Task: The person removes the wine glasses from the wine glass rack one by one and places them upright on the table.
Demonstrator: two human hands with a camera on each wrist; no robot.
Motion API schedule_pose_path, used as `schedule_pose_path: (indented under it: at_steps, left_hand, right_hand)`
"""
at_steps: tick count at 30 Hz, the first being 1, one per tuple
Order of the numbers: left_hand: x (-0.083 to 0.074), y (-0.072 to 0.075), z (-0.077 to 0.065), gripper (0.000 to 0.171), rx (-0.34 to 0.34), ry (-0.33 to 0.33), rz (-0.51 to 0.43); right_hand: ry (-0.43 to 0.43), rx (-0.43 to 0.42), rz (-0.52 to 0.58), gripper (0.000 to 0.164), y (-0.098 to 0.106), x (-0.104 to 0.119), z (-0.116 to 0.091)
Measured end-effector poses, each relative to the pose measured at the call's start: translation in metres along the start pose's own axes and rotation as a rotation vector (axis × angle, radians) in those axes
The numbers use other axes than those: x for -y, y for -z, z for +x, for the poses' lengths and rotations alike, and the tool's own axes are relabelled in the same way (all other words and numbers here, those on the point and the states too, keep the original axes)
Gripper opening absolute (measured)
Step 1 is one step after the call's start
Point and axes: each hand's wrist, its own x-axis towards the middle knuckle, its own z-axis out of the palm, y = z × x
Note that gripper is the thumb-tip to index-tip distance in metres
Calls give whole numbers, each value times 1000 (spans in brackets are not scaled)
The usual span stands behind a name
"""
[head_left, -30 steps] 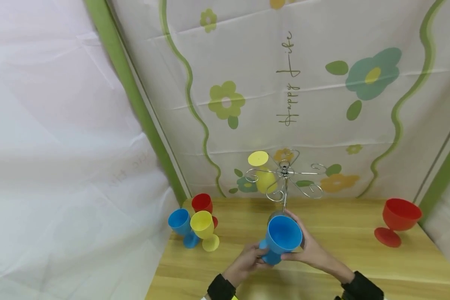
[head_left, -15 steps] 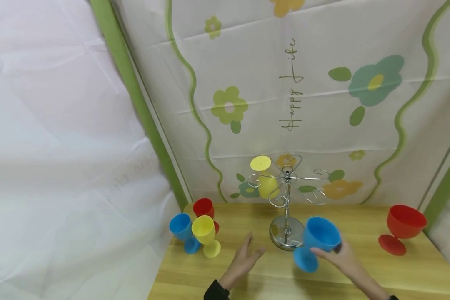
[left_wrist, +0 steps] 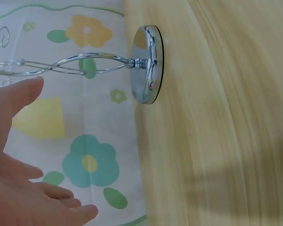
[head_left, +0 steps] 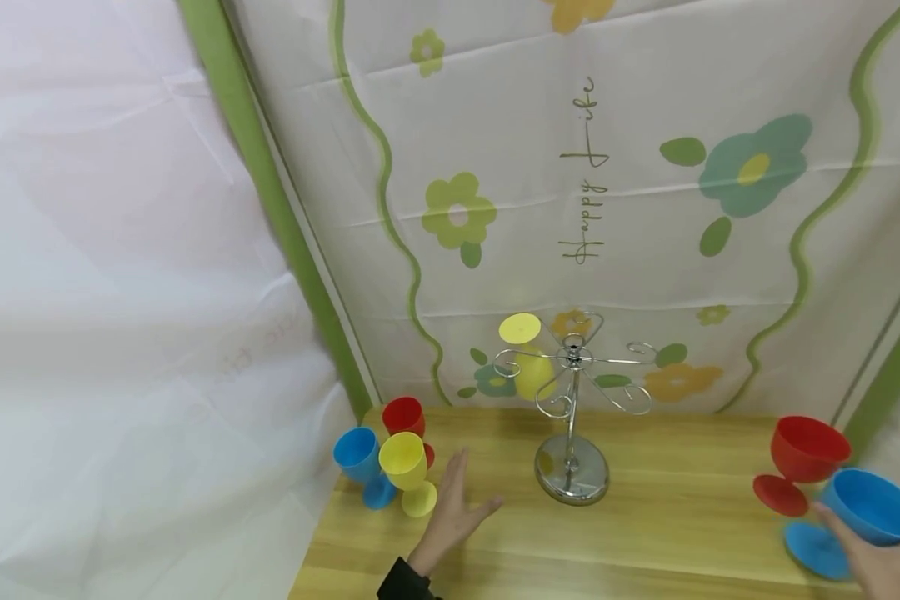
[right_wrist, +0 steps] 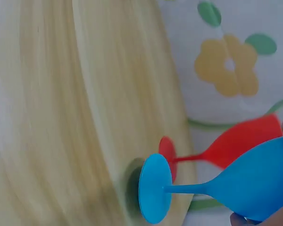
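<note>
At the right of the head view my right hand (head_left: 888,567) grips a blue goblet (head_left: 873,507) round its bowl. Its foot is close over the wooden table in the right wrist view, with a shadow beside it. Just behind stands a red goblet (head_left: 808,450), partly overlapped by the blue one. My left hand (head_left: 450,517) holds nothing, its fingers straight and thumb spread. Nearest to it is an upright yellow goblet (head_left: 403,461), beside another blue goblet (head_left: 357,455) and a red goblet (head_left: 403,417).
A chrome rack (head_left: 572,467) with curled wire arms stands mid-table (head_left: 667,533). On its left side a yellow goblet (head_left: 532,373) hangs upside down. A flowered cloth (head_left: 510,125) covers the back, and a white cloth (head_left: 120,333) hangs along the left.
Both hands held the blue goblet in front of the rack. The left hand let go and moved left; the right hand carried the goblet right, to the red one.
</note>
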Motion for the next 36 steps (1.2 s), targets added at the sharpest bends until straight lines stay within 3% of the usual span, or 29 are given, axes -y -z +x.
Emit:
schedule_pose_path:
  at_steps: [5,13,19,22,25,28,32,33,36]
  left_hand:
    - [0,2,1,99,15,-18,3]
    - [-7,9,7,93,-1,-45,34]
    - [-10,13,12,92,-30,-35,54]
    - [-9,14,10,92,-34,-49,35]
    - [-7,13,6,90,-25,-42,5]
    - [-3,11,2,89,-18,-39,-11]
    - [2,7,-1,89,-24,-34,13]
    - [4,6,-2,89,-26,-35,19]
    - [6,3,-3,88,-19,-34,29]
  right_hand:
    - [-34,-23,-23,112,5,-11,23]
    - [36,-44,45,107,0,-14,37]
    - [-14,-38,-4,114,1,-9,29]
    - [91,-118,51,110,10,-1,19]
    - [168,-153,57,108,24,23,-2]
    - [310,-166,63,106,33,71,-23]
    - [778,-109,177,100,27,148,-31]
    - [903,-65,202,101,22,166,-32]
    - [1100,141,154,102,7,225,-47]
